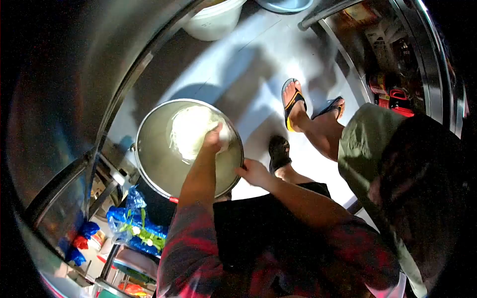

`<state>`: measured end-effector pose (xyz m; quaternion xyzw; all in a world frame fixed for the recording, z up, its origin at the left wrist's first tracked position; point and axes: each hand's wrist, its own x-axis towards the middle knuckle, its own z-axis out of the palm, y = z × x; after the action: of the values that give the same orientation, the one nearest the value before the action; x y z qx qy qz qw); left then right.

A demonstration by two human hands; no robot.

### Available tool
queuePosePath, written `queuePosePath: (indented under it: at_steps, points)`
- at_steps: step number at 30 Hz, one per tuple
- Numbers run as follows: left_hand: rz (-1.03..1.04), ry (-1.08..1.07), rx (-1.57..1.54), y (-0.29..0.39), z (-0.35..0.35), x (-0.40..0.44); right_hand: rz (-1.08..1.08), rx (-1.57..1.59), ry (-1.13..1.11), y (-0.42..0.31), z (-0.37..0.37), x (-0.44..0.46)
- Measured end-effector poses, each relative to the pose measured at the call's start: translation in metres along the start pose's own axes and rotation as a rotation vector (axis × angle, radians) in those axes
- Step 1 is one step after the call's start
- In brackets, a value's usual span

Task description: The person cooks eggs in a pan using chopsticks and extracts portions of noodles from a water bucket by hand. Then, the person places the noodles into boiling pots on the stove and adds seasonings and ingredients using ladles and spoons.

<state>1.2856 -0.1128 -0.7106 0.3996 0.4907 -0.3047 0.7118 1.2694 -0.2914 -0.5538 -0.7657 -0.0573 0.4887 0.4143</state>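
Observation:
A big round metal pot (154, 144) with a shiny rim stands tilted in front of me. Inside lies a bright white mass (191, 130) with loose thin strands at its edges; glare hides whether it is noodles or something else. My left hand (213, 139) reaches down into the pot and grips the right side of this mass, its fingertips hidden. At the pot's right rim, my right hand (253, 171) is closed round the edge, thumb and fingers partly hidden.
Another person's sandalled foot (294, 104) stands close on the right. A white bucket (213, 20) and a blue basin (285, 4) are at the back. Blue plastic bags with green vegetables (146, 236) lie lower left. A metal shelf (343, 49) stands right.

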Motion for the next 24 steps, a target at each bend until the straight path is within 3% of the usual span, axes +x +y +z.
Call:
queuePosePath:
  at_steps: [3, 5, 7, 9, 11, 12, 13, 16, 22, 24]
  points:
    - [0.047, -0.064, -0.256, 0.016, 0.011, -0.077, 0.188, -0.016, -0.05, -0.012, -0.012, -0.017]
    - [0.116, 0.051, -0.19, 0.012, 0.006, -0.117, 0.06, 0.03, 0.132, -0.002, -0.003, -0.035]
    - [0.22, 0.25, 0.1, 0.026, 0.011, -0.179, 0.06, 0.081, 0.193, -0.001, 0.0, -0.051]
    - [0.165, 0.292, 0.189, 0.017, -0.015, -0.199, 0.01, 0.014, 0.235, -0.009, -0.003, -0.065]
    - [1.019, 0.556, 1.088, 0.003, -0.044, -0.215, 0.004, 0.012, 0.229, -0.025, -0.005, -0.078]
    - [0.934, 0.628, 1.201, 0.02, -0.031, -0.253, 0.017, -0.001, 0.206, -0.032, -0.006, -0.081]
    - [1.007, 0.648, 1.319, 0.036, -0.021, -0.281, -0.015, -0.011, 0.204, -0.038, -0.005, -0.084]
    - [0.959, 0.702, 1.293, 0.05, -0.02, -0.319, 0.001, -0.011, 0.195, -0.071, 0.001, -0.088]
    - [1.112, 0.469, 1.162, 0.062, -0.015, -0.361, -0.718, 0.018, 0.289, -0.159, 0.028, -0.059]
    - [1.109, 0.431, 1.124, 0.065, -0.003, -0.376, -0.863, 0.038, 0.3, -0.188, 0.044, -0.048]
